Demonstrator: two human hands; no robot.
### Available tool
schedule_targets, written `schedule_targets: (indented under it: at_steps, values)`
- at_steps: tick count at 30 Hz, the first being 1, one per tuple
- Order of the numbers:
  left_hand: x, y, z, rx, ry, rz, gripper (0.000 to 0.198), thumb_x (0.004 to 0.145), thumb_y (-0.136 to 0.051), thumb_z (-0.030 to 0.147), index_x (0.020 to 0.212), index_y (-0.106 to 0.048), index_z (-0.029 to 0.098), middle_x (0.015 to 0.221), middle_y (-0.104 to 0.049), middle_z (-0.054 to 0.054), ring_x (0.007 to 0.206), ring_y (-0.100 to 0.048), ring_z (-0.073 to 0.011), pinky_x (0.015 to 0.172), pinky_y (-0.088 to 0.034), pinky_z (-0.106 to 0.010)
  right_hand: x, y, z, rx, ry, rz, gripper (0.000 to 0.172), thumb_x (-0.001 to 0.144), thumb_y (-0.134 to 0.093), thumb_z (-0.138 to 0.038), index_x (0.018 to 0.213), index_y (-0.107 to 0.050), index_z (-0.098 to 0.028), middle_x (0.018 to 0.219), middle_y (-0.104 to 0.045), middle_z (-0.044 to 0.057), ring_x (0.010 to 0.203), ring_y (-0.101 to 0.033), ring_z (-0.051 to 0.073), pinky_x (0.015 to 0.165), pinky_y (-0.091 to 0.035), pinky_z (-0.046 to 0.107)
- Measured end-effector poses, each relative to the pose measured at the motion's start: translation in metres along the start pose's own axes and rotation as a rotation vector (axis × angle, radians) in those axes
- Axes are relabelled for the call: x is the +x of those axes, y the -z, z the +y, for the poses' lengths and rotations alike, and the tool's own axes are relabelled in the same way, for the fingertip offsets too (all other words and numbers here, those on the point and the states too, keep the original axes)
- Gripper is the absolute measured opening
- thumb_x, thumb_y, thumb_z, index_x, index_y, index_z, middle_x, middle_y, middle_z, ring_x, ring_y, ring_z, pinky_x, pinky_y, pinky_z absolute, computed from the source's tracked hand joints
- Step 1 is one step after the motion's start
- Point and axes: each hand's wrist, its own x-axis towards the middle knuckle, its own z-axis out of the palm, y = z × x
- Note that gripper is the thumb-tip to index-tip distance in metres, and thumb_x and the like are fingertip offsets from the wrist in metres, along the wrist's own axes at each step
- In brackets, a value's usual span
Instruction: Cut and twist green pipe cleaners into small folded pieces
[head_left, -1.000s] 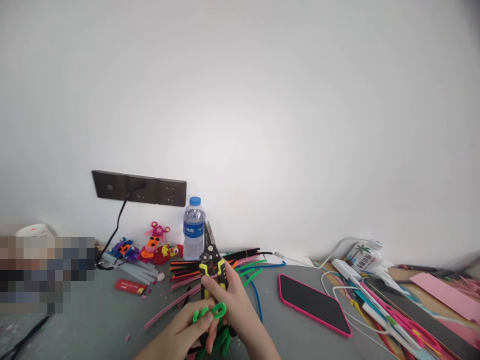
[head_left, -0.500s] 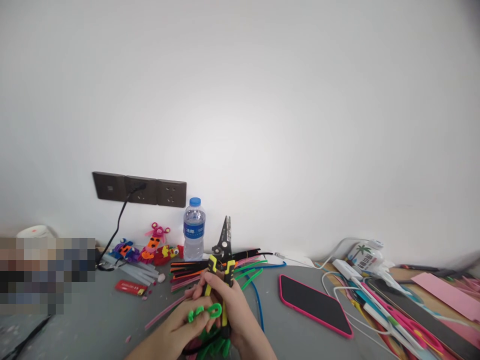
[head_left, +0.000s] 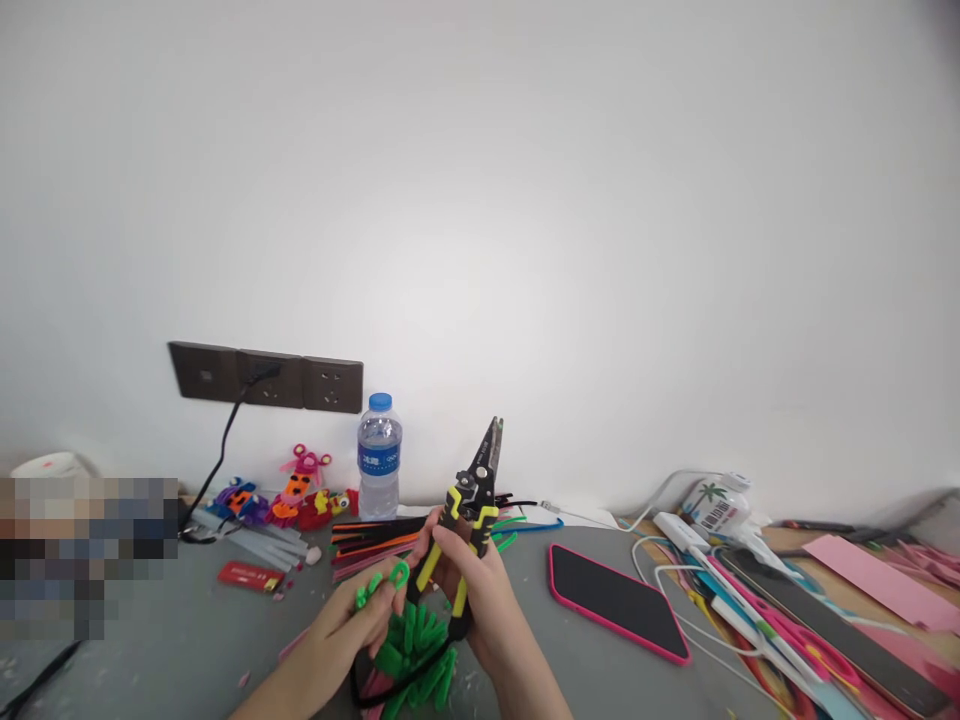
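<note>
My right hand (head_left: 480, 575) is wrapped round the handles of yellow-and-black wire strippers (head_left: 474, 490), whose dark jaws point up toward the wall. My left hand (head_left: 364, 610) pinches a bent, looped piece of green pipe cleaner (head_left: 397, 575) just left of the handles. Below both hands lies a bunch of green pipe cleaners (head_left: 416, 650), with a black loop across it. Orange, black and pink pipe cleaners (head_left: 375, 540) lie behind my left hand.
A water bottle (head_left: 379, 460) stands by the wall, beside small pipe-cleaner figures (head_left: 296, 490). A phone (head_left: 619, 603) lies on the right. Glue sticks (head_left: 262, 545) and a red packet (head_left: 250, 577) are at left. Pink scissors (head_left: 817, 650) and cables lie far right.
The wire strippers have shifted right and tilted rightward in my right hand. My left hand has moved left with the green piece, uncovering more of the green bunch below. The view has turned slightly right.
</note>
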Motion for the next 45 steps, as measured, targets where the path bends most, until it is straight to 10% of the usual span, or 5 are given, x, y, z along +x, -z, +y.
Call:
schedule_targets:
  at_steps: [13, 20, 31, 35, 45]
  values:
    - [-0.011, -0.006, 0.01, 0.137, 0.181, -0.074, 0.05, 0.083, -0.047, 0.066, 0.079, -0.057, 0.017, 0.057, -0.042, 0.005, 0.052, -0.042, -0.012, 0.054, -0.033, -0.023, -0.003, -0.003, -0.001, -0.041, -0.148, -0.103, 0.029, 0.076, -0.071, -0.042, 0.079, -0.055, -0.018, 0.064, -0.058, -0.002, 0.05, -0.052, 0.01, 0.034, -0.025, 0.015]
    - [-0.011, -0.005, 0.014, 0.145, 0.104, -0.042, 0.05, 0.082, -0.049, 0.066, 0.076, -0.062, 0.018, 0.071, -0.051, 0.001, 0.055, -0.04, -0.0123, 0.055, -0.034, -0.023, -0.006, 0.006, 0.001, -0.38, -0.074, 0.012, 0.038, 0.072, -0.074, -0.048, 0.09, -0.062, -0.016, 0.079, -0.064, 0.003, 0.066, -0.059, 0.015, 0.052, -0.046, 0.021]
    - [-0.013, -0.017, 0.029, 0.078, 0.088, -0.088, 0.042, 0.088, -0.05, 0.055, 0.071, -0.063, 0.019, 0.081, -0.064, -0.004, 0.085, -0.055, -0.0215, 0.082, -0.04, -0.027, -0.002, 0.005, 0.008, -0.499, -0.147, -0.092, 0.049, 0.073, -0.06, -0.066, 0.063, -0.043, -0.022, 0.038, -0.038, -0.012, 0.028, -0.036, 0.007, 0.031, -0.029, 0.019]
    - [-0.011, -0.02, 0.017, -0.269, 0.099, 0.067, 0.037, 0.081, -0.063, 0.054, 0.068, -0.058, 0.019, 0.072, -0.06, -0.002, 0.075, -0.055, -0.0183, 0.078, -0.042, -0.028, -0.003, -0.004, 0.01, -0.444, -0.102, -0.113, 0.064, 0.078, -0.036, -0.078, 0.047, -0.037, -0.023, 0.032, -0.032, -0.008, 0.027, -0.034, 0.008, 0.03, -0.026, 0.021]
    - [-0.011, -0.025, 0.025, -0.33, 0.172, -0.13, 0.048, 0.079, -0.057, 0.065, 0.068, -0.047, 0.019, 0.053, -0.042, 0.004, 0.049, -0.038, -0.0103, 0.042, -0.027, -0.019, -0.007, -0.011, 0.008, -0.584, -0.191, 0.063, 0.072, 0.069, -0.025, -0.089, 0.041, -0.036, -0.024, 0.029, -0.031, -0.006, 0.023, -0.028, 0.008, 0.026, -0.018, 0.023]
